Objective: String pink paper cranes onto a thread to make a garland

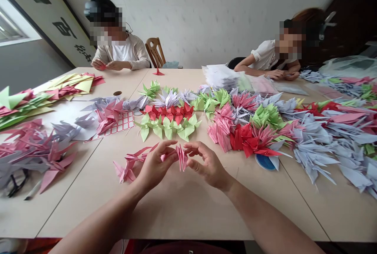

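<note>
My left hand [156, 166] pinches a pink paper crane [181, 158], folded narrow with its layers showing edge-on, between thumb and fingers. On its other side my right hand [209, 165] is open, fingers apart and fingertips close to the paper; whether they touch it I cannot tell. Several pink cranes [126, 170] lie on the table beside and partly behind my left hand. Just beyond both hands stretches a row of light green cranes [168, 128], with a row of red cranes [169, 113] behind it.
Heaps of pink and lavender cranes [26, 148] lie left, and a large mixed pile [268, 118] fills the right. A blue round item [266, 162] sits under that pile. Plastic-wrapped packs [219, 77] stand at the back. Two people [122, 53] [265, 59] sit across the table [176, 211].
</note>
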The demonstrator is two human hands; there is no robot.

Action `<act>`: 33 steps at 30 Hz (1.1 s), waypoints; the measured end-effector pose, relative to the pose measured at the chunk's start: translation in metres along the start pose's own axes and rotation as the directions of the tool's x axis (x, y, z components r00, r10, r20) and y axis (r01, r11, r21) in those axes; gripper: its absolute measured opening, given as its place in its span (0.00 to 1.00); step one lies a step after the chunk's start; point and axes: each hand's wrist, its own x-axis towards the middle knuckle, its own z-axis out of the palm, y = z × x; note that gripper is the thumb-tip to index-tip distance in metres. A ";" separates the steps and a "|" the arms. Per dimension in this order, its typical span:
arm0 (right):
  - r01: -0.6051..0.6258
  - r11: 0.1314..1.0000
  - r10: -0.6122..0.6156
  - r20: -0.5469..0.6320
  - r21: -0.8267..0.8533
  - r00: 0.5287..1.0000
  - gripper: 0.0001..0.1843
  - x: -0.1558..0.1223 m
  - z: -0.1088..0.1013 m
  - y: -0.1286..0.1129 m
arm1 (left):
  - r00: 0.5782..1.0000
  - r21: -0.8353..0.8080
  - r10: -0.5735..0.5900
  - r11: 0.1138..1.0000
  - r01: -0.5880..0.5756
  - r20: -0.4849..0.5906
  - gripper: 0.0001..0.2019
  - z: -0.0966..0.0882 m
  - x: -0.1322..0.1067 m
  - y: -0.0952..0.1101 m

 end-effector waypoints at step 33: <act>0.354 0.843 -0.355 0.076 -0.406 0.932 0.13 0.001 0.004 -0.002 | 1.000 -0.048 0.000 0.999 0.000 -0.006 0.14 0.002 -0.002 -0.005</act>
